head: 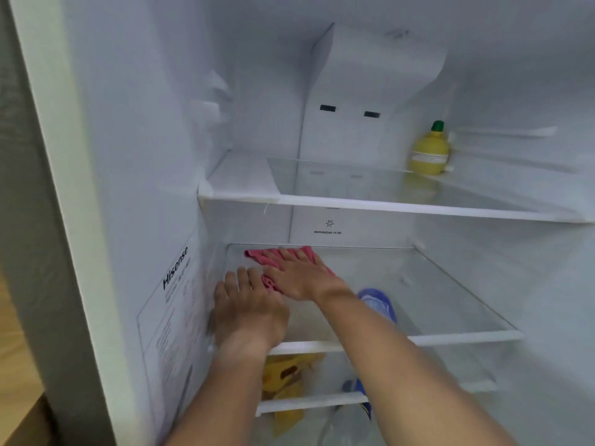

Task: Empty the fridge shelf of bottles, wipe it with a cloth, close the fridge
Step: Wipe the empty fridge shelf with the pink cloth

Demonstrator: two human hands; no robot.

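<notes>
- Inside the open fridge [135, 130], both bare hands reach onto the middle glass shelf [434, 294], toward its rear left corner.
- Right hand [297, 275] lies flat, palm down, fingers spread, pressing a pink cloth [262, 257] against the glass; its grip is released rather than clenched, holding the cloth only by pressure from above.
- Cloth sits bunched under and ahead of the right hand, close to the back wall, with one edge showing between the two hands.
- Left hand [246, 307] rests flat on the shelf beside the left wall, fingers extended, grip released and grasping nothing; its fingertips are just beside the cloth (actual contact cannot be judged).
- Middle shelf carries no bottles on its visible surface.
- Upper shelf [354, 202] holds one yellow lemon-shaped bottle [429, 152] with a green cap, upright at the rear right.
- Below the middle shelf, a blue-capped item [376, 302] shows through the glass beside the right forearm, and yellow packaging [285, 376] lies toward the left; both are blurred.
- Left inner wall bears a label [175, 268] reading "Hisense".
</notes>
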